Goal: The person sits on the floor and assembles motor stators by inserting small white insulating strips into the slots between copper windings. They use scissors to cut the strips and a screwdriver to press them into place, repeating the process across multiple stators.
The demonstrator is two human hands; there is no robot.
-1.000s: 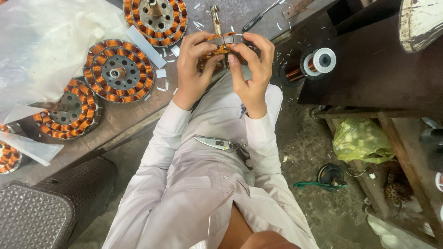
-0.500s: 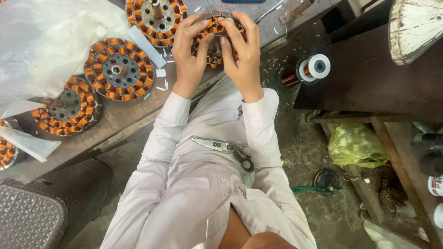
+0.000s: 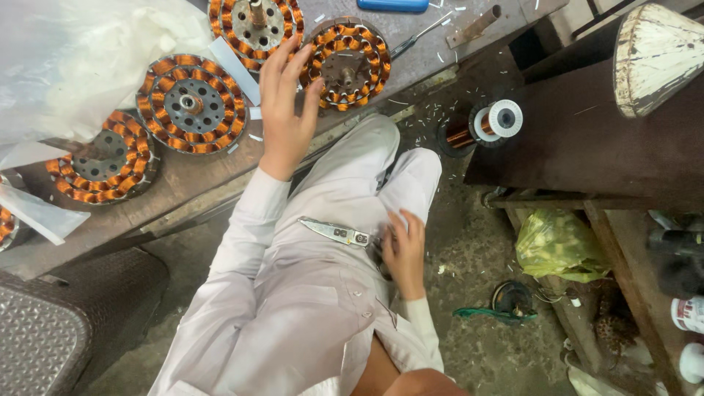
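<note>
The wooden tabletop [image 3: 183,183] carries several copper-wound stators; the left hand [image 3: 286,110] rests on its edge, grip spread apart, fingertips touching the nearest stator [image 3: 349,66]. On the lap, the right hand [image 3: 403,253] lies with its grip loosely apart, fingers at the handles of the small scissors [image 3: 336,232].
</note>
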